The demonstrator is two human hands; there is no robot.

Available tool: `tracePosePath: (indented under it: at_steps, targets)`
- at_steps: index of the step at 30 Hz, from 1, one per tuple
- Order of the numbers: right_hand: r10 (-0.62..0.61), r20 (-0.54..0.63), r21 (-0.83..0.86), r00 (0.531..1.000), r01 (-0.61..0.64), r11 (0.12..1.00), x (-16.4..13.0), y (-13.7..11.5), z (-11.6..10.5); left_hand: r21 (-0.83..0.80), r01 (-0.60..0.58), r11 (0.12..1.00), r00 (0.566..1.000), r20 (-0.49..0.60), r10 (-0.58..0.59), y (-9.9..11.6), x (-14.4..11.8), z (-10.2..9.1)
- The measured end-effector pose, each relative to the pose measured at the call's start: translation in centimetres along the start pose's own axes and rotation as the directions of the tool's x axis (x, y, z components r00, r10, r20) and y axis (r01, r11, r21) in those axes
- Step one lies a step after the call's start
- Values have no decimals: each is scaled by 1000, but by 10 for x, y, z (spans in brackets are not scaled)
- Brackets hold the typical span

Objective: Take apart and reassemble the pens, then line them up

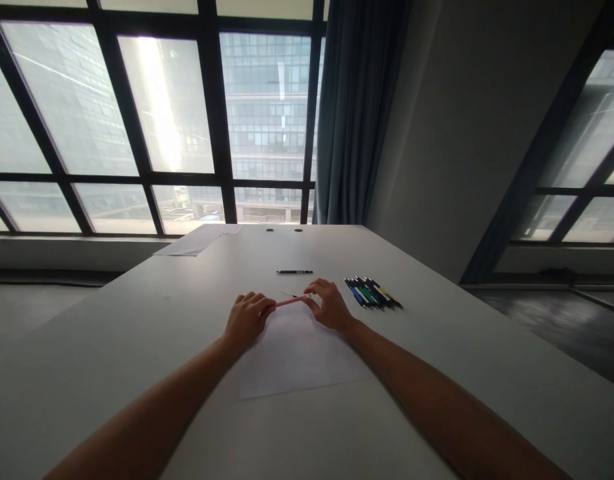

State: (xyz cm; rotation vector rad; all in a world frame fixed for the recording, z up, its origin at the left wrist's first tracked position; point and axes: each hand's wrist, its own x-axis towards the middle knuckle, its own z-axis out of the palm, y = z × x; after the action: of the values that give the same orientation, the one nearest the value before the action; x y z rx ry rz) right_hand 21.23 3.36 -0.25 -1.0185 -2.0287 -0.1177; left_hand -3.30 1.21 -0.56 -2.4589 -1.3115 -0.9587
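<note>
A slim pink pen-like stick (289, 302) stretches between my two hands, above a white sheet of paper (301, 357). My left hand (249, 316) is closed on its left end. At the other end, the thumb and fingers of my right hand (329, 305) pinch it. Just behind the stick, close to my right fingertips, shows a small thin white and dark piece, too small to name. Farther back on the table lies a single black pen (294, 272), apart from both hands.
Several pens (373, 293) with blue, green and yellow parts lie side by side to the right of my right hand. White papers (189, 243) rest at the table's far left edge. Two dark round fittings (298, 231) sit near the far end of the white table (207, 440).
</note>
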Motion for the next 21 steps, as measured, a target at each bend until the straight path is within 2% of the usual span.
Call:
tracePosePath:
  at_steps: [4, 7, 14, 18, 21]
  targets:
    - [148, -108, 0, 983, -149, 989, 0, 11, -1, 37, 123, 992, 992, 8, -123, -8, 2, -1]
    - [227, -100, -61, 969, -234, 970, -1, 19, 0, 56, 203, 978, 979, 25, -204, -15, 3, -1]
    - [241, 22, -183, 970, -233, 955, -2, 17, 4, 90, 272, 958, 958, 69, -279, -25, 1, 6]
    - [254, 28, -184, 967, -245, 952, -1, 16, 3, 86, 295, 952, 952, 54, -300, -23, 1, 6]
    - [285, -35, -136, 958, -287, 948, 0, 19, 2, 58, 263, 963, 964, 17, -264, -15, 4, 4]
